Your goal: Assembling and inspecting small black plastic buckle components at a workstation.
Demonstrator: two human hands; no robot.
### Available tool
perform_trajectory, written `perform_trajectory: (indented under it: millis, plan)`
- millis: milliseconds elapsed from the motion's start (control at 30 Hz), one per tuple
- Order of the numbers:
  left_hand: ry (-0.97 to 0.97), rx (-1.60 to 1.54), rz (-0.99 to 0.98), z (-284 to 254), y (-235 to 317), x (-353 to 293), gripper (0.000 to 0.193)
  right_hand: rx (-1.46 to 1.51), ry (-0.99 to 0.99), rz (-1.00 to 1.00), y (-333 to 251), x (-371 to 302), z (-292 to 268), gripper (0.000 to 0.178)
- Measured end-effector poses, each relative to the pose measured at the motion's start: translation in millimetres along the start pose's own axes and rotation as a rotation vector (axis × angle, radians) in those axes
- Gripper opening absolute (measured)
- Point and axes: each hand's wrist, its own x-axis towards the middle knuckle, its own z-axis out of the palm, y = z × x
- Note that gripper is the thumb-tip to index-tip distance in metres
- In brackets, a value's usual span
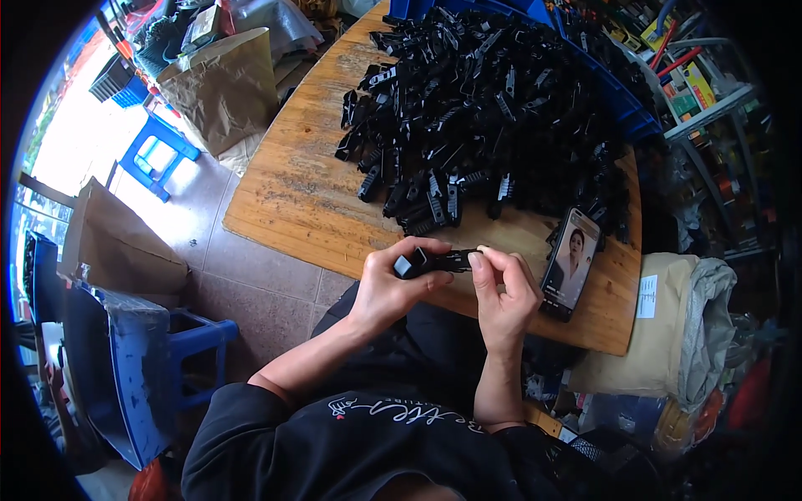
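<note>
In front of my body, over the near edge of the wooden table (288, 179), I hold a small black plastic part (412, 265) with both hands. My left hand (386, 284) is closed around its thicker, blocky end. The thumb and fingertips of my right hand (508, 292) pinch its thinner, ridged end. My fingers hide some of the part, so its exact kind does not show. Just beyond my hands lies a large heap of similar black plastic parts (476, 108), some with ridged sides and glints of metal.
A phone (571, 265) showing a person on its screen stands right of my right hand. Blue crates (622, 104) edge the heap behind and at right. Left on the floor are a blue stool (157, 154) and a paper bag (221, 92). Stuffed sacks (639, 334) sit at right.
</note>
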Motion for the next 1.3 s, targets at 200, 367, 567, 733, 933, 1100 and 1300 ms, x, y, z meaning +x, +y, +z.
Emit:
perform_trajectory:
  millis: [200,367,567,733,933,1100,1300]
  plan:
    - [0.004,-0.265,-0.128,-10,11,-7,0.031,0.111,-0.09,0.145,-2,-7,6,0.022]
    - [0.159,-0.384,-0.109,-35,8,-10,0.024,-0.123,-0.047,-0.069,14,15,16,0.025]
    - [0.173,-0.403,-0.019,-45,13,-10,0.023,-0.359,-0.144,-0.17,17,32,37,0.014]
    - [0.128,-0.356,-0.07,-36,9,-11,0.025,-0.242,-0.146,-0.011,31,21,35,0.015]
    - [0.057,-0.215,-0.107,-26,9,0,0.021,-0.239,-0.231,-0.061,20,28,31,0.019]
    - [0.128,-0.068,0.014,-32,7,6,0.019,-0.07,-0.305,0.087,25,15,4,0.014]
    - [0.147,-0.183,-0.05,-31,10,9,0.022,-0.307,-0.282,-0.007,30,9,-15,0.02]
